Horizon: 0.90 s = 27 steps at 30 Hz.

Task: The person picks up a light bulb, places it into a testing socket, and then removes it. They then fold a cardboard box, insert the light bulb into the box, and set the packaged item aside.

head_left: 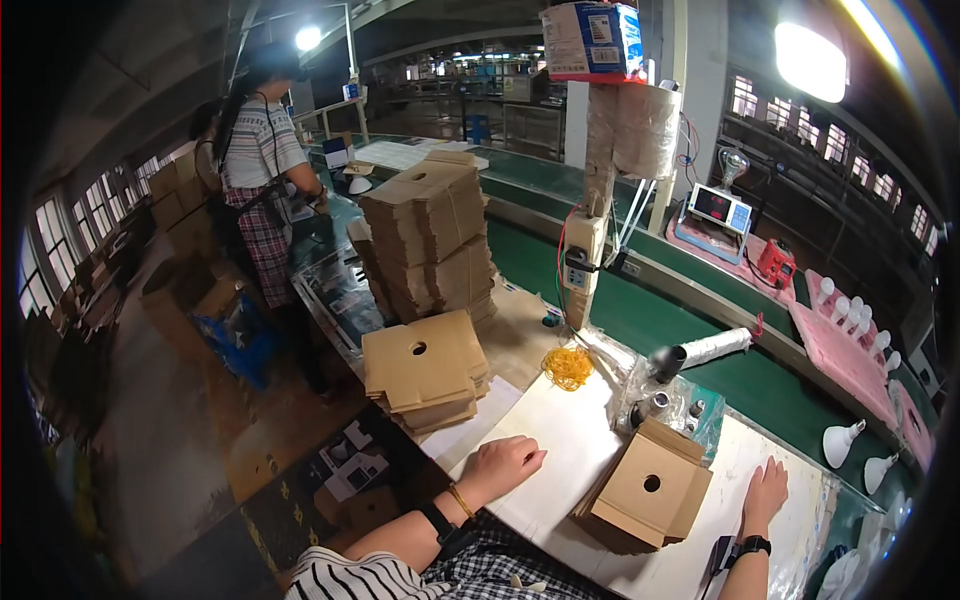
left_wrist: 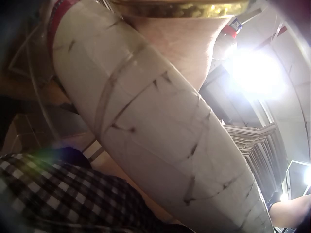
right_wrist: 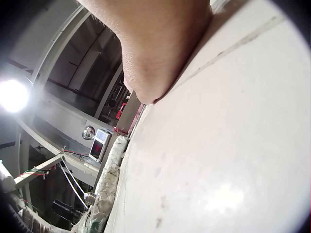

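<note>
Between the two hands lies a short stack of flat brown cardboard pieces (head_left: pixel 650 485), the top one with a round hole. My left hand (head_left: pixel 500 468) rests on the white board (head_left: pixel 540 430) left of that stack, fingers loosely curled and holding nothing. On the stack's other side my right hand (head_left: pixel 765 495) rests with its fingers extended, also empty. In the right wrist view the base of the right hand (right_wrist: pixel 160 53) touches the white surface (right_wrist: pixel 218 136). The left wrist view shows a gold bracelet (left_wrist: pixel 194 9) and the marked white board (left_wrist: pixel 146 111); the left fingers are hidden there.
Beyond the left hand stand another cardboard stack (head_left: pixel 425 365) and a taller one (head_left: pixel 430 225). Yellow rubber bands (head_left: pixel 567 368), a plastic-wrapped roll (head_left: pixel 715 347) and a post (head_left: pixel 583 255) are farther back. White bulbs (head_left: pixel 842 440) lie at right; a person (head_left: pixel 262 150) stands at left.
</note>
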Tool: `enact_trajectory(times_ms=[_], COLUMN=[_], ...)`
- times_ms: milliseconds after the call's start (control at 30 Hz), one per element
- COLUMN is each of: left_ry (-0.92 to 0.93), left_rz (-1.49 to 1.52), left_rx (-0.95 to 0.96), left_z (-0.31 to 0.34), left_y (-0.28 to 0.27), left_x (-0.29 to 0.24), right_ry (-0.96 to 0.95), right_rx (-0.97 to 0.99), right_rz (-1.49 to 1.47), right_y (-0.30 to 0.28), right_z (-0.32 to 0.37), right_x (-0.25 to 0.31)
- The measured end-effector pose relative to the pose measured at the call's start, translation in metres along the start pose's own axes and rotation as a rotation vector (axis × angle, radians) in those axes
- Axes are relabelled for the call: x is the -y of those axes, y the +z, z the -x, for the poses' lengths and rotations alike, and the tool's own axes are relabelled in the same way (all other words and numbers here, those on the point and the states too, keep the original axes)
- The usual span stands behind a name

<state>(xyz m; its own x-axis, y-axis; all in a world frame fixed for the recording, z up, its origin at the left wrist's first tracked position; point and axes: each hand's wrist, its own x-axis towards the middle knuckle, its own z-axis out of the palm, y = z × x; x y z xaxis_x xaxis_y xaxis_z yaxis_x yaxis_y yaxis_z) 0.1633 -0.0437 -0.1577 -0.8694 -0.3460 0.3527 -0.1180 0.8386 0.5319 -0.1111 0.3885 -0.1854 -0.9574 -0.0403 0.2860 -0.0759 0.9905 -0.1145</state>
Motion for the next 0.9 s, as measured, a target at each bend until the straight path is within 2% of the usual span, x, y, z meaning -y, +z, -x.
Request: enact_trajectory(times_ms=[167, 233, 300, 333, 433, 467, 533, 600, 633, 667, 700, 767, 833, 900], left_ry=[-0.003, -0.038, -0.015, -0.017, -0.077, -0.054, -0.126, -0.059, -0.032, -0.023, -0.064, -0.084, -0.097, -0.093], left_rz=[0.036, 0.076, 0.063, 0.062, 0.056, 0.065, -0.011, 0.016, 0.039, -0.009, -0.024, -0.037, -0.061, -0.169], left_rx=[0.037, -0.004, -0.024, -0.014, 0.007, 0.012, 0.078, 0.06, 0.062, 0.064, 0.025, 0.096, 0.06, 0.071], left_z=[0.0, -0.001, 0.0, -0.001, -0.004, -0.01, -0.011, -0.015, -0.018, -0.021, -0.024, -0.03, -0.033, -0.035], left_y=[-0.005, -0.004, 0.01, 0.009, 0.006, 0.016, 0.003, 0.005, 0.007, 0.008, 0.007, 0.011, 0.017, 0.017], left_x=[-0.003, -0.004, 0.009, 0.006, -0.008, -0.018, -0.014, -0.01, -0.007, -0.01, -0.012, -0.018, -0.017, -0.019], right_ry=[-0.033, -0.058, -0.181, -0.152, -0.11, -0.075, -0.078, -0.049, -0.114, -0.101, -0.122, -0.211, -0.139, -0.056], right_rx=[-0.09, -0.166, -0.347, -0.274, -0.273, -0.226, -0.192, -0.16, -0.164, 0.024, 0.079, -0.086, -0.23, -0.222], right_rz=[-0.028, -0.043, -0.034, -0.095, 0.102, 0.096, 0.066, 0.101, 0.05, 0.001, -0.036, 0.009, 0.127, 0.205], right_y=[0.026, 0.041, 0.053, 0.032, 0.006, 0.001, 0.007, 0.021, 0.018, -0.009, -0.008, -0.013, -0.016, -0.034], right_z=[-0.007, -0.009, -0.006, -0.002, 0.004, 0.005, 0.0, -0.007, -0.012, -0.023, -0.041, -0.074, -0.111, -0.148], right_x=[-0.017, -0.02, -0.022, -0.013, -0.001, -0.014, 0.002, -0.006, -0.012, -0.008, -0.022, -0.055, -0.083, -0.104])
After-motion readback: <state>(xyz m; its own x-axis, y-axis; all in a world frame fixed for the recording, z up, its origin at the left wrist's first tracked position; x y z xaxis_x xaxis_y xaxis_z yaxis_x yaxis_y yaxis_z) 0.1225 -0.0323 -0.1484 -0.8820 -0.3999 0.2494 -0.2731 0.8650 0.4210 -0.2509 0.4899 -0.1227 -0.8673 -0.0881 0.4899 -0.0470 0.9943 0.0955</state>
